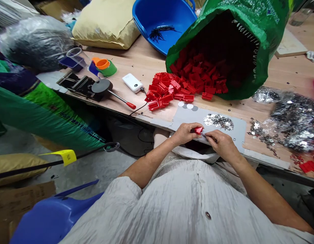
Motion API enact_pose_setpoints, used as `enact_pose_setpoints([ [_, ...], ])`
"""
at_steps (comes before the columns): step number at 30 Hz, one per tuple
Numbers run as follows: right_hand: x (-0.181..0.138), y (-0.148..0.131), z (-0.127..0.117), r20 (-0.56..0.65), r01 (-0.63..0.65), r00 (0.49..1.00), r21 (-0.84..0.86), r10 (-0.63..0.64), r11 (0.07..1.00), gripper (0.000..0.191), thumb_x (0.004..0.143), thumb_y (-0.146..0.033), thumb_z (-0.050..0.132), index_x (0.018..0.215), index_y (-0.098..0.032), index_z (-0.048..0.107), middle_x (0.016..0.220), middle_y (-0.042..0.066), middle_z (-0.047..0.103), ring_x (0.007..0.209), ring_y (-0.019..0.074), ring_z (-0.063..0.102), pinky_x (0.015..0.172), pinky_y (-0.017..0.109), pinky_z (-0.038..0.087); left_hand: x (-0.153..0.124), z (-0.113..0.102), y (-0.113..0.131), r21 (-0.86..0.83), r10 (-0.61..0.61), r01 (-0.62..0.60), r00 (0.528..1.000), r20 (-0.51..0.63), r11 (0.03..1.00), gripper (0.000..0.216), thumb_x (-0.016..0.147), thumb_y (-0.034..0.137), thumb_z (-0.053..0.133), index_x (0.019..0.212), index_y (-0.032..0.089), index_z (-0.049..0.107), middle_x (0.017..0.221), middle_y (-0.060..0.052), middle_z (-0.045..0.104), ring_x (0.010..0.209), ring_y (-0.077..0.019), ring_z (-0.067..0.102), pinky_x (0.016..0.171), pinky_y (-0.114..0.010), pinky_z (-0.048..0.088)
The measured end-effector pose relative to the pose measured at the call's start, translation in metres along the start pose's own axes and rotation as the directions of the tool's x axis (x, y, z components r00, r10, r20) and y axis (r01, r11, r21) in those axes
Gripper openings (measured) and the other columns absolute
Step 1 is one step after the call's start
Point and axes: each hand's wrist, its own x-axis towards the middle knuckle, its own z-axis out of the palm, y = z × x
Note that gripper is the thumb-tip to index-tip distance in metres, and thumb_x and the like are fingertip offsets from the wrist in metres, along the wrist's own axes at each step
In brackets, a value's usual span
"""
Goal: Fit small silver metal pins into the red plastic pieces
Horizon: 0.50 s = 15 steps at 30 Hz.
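Between the thumb and fingers of my left hand (185, 133) is a small red plastic part (198, 130), held just over the table's front edge. My right hand (222, 143) pinches a thin, dark metal tool (203, 135), whose tip meets the red part; its exact kind is too small to make out. Just beyond my hands, small shiny metal pieces (219, 122) lie in a pile on a grey sheet (186, 118). Farther back, a heap of similar red parts (167, 86) spills from the mouth of a green woven sack (270, 44).
A hand press with a red-tipped lever (102, 87) stands at the table's left edge, near a white power bank (132, 83) with a cable. Behind are a blue basin (146, 25) and a tan sack (106, 23). Plastic bags of metal pieces (294, 118) lie at right.
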Motion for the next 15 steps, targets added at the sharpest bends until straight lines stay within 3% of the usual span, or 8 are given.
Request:
enact_pose_setpoints([
  [10, 0.003, -0.016, 0.01, -0.045, -0.063, 0.997, -0.109, 0.058, 0.992, 0.019, 0.093, -0.022, 0.049, 0.094, -0.023, 0.068, 0.093, 0.007, 0.069, 0.084, 0.0221, 0.065, 0.071, 0.033, 0.048, 0.0, 0.003, -0.004, -0.028, 0.005, -0.005, 1.0, 0.008, 1.0, 0.031, 0.073, 0.023, 0.073, 0.103, 0.02, 0.07, 0.099, -0.004, 0.073, 0.091, -0.019, 0.065, 0.087, -0.028, 0.045],
  [15, 0.003, -0.013, 0.004, 0.019, -0.071, 0.997, -0.031, 0.072, 0.997, 0.018, 0.093, -0.024, 0.049, 0.099, -0.023, 0.067, 0.099, 0.006, 0.069, 0.091, 0.0228, 0.065, 0.078, 0.036, 0.048, -0.004, 0.003, 0.003, -0.052, -0.025, 0.024, 1.0, -0.013, 0.998, 0.03, 0.07, 0.022, 0.074, 0.1, 0.019, 0.07, 0.094, -0.003, 0.071, 0.087, -0.0177, 0.064, 0.085, -0.027, 0.044],
])
